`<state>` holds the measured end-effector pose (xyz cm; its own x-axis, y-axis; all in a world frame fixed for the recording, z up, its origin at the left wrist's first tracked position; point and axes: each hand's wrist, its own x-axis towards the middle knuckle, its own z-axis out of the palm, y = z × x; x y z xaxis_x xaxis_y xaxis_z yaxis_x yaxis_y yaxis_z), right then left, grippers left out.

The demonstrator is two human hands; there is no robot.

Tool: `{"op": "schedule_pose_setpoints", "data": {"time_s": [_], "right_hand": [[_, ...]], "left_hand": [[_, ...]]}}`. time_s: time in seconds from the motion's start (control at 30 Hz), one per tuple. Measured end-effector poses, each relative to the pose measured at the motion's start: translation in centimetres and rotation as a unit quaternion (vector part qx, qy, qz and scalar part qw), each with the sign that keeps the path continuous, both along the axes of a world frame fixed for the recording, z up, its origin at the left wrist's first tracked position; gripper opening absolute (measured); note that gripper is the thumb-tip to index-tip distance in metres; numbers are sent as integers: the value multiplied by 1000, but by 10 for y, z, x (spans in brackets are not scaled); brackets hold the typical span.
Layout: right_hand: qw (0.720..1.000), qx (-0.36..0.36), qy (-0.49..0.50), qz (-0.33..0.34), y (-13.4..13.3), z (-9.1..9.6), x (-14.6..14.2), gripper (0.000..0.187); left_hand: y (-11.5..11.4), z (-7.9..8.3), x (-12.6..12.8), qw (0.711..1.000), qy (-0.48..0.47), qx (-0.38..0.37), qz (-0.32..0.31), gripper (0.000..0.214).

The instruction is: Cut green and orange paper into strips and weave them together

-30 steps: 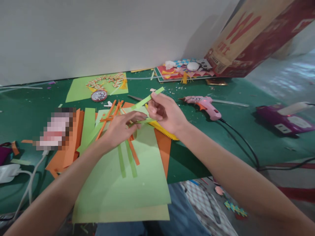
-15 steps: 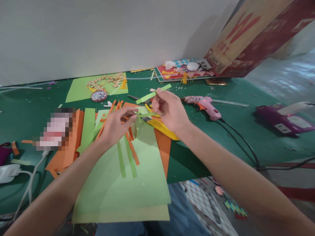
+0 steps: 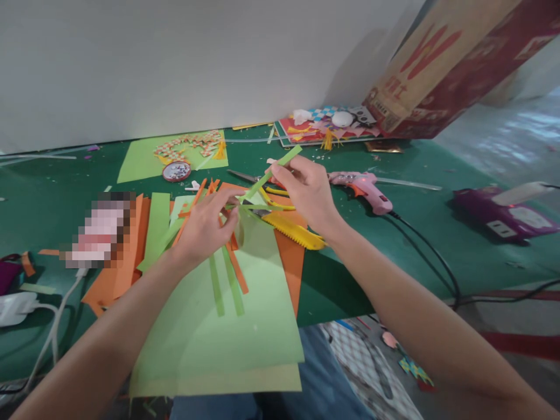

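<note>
Above the table my left hand [image 3: 207, 221] is closed, thumb and fingertips pinching the ends of light green paper strips. One strip [image 3: 259, 185] slants up to my right hand [image 3: 308, 189], whose thumb and fingers grip it near its far end. A second green strip [image 3: 262, 207] sticks out sideways from the left fingertips towards the right palm. Under the hands lie loose orange strips [image 3: 238, 271] and green strips [image 3: 216, 286] on a large light green sheet [image 3: 219, 344]. A yellow-handled craft knife [image 3: 293, 227] and scissors [image 3: 245, 175] lie close to my right hand.
A pink glue gun [image 3: 363, 186] with a black cord lies to the right. Farther right is a purple power block [image 3: 499, 216]. Folded orange paper [image 3: 131, 251] and a blurred-out phone [image 3: 102, 230] lie left. A paper bag [image 3: 411, 76] leans at the back.
My right hand has moved slightly along the upper green strip, whose near end now meets the left fingertips. The lower strip is no longer between the right fingers.
</note>
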<state>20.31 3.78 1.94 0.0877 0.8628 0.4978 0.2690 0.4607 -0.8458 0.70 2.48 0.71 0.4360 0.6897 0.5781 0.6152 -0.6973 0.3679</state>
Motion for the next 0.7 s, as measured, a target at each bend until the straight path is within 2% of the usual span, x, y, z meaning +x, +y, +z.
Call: {"op": "schedule_pose_setpoints", "data": {"time_s": [0.27,0.7], "right_hand": [[995,11,-103,12,-4,1,-2,28],[985,3,-151,89,-5,-6,-9,35]], "left_hand": [[-2,2,1,1000,-4,-26,7,26],[-3,5,2,999,-21,-33,-6,26]]}}
